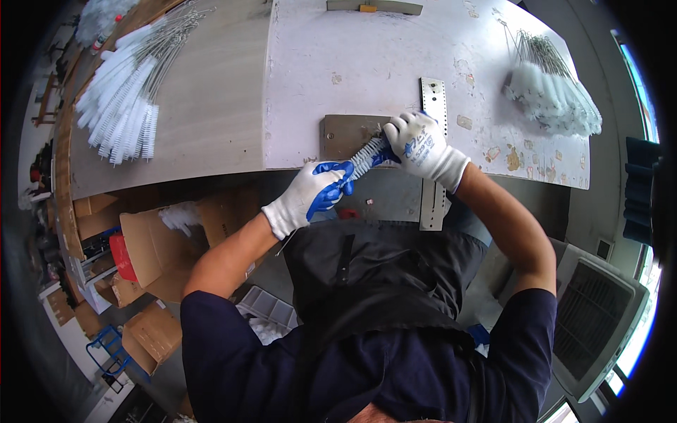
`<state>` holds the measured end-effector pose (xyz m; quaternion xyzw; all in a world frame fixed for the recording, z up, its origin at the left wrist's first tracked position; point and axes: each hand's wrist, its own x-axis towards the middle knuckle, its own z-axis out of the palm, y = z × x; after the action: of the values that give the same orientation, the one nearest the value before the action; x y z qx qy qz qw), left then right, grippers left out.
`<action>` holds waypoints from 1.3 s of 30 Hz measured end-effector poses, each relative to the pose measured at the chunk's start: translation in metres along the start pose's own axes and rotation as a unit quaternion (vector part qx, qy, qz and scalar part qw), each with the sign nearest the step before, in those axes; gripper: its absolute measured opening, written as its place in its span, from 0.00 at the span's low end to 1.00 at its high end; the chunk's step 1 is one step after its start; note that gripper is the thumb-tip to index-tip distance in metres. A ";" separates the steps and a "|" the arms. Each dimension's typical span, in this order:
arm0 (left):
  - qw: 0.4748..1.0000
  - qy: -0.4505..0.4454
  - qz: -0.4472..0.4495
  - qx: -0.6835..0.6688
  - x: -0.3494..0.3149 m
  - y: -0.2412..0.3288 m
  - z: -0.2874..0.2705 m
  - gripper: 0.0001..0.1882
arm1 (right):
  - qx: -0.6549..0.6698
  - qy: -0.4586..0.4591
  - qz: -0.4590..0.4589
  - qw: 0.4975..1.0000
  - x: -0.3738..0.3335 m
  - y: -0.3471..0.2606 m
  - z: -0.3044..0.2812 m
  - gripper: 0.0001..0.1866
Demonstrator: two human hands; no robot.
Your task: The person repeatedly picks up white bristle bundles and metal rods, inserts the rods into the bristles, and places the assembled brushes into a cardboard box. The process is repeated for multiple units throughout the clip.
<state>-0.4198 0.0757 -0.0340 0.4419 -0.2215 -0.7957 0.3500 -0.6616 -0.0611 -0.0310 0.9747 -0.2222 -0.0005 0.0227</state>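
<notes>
Both my hands wear white gloves with blue palms. Between them, at the table's front edge, runs a bottle brush [364, 158] with pale bristles and a thin wire handle. My left hand [314, 192] is closed around its lower end, and the wire sticks out below that hand. Gripping the upper end is my right hand [417, 144], fingers curled over the bristles. Under and behind the brush lies a flat grey metal block [345, 135]. Beside my right hand a perforated metal strip [433, 204] crosses the table edge.
A fanned pile of white brushes [127, 106] lies at the table's far left, another brush pile [553, 99] at the far right. Cardboard boxes [159, 247] stand below on the left. A grey bar [374, 7] sits at the back edge. A grey vented machine [592, 317] is at lower right.
</notes>
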 end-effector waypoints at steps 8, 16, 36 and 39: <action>0.629 0.287 0.389 0.609 -0.043 0.043 0.011 0.09 | 0.122 -0.014 0.216 0.969 0.000 -0.046 -0.006 0.21; 0.876 0.366 0.309 -0.050 -0.007 -0.024 0.054 0.16 | 0.115 -0.007 0.216 0.970 0.002 -0.047 -0.021 0.18; 0.919 0.276 0.215 0.180 0.167 0.091 0.081 0.11 | 0.153 0.126 0.045 0.979 -0.005 -0.007 0.004 0.14; 0.876 0.326 0.266 0.236 0.193 0.078 0.049 0.10 | 0.160 0.143 0.058 0.975 -0.003 -0.004 0.007 0.18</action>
<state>-0.5040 -0.1189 -0.0637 0.6701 -0.3852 -0.4078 0.4861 -0.6627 -0.0562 -0.0384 0.9411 -0.2700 0.1761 -0.1023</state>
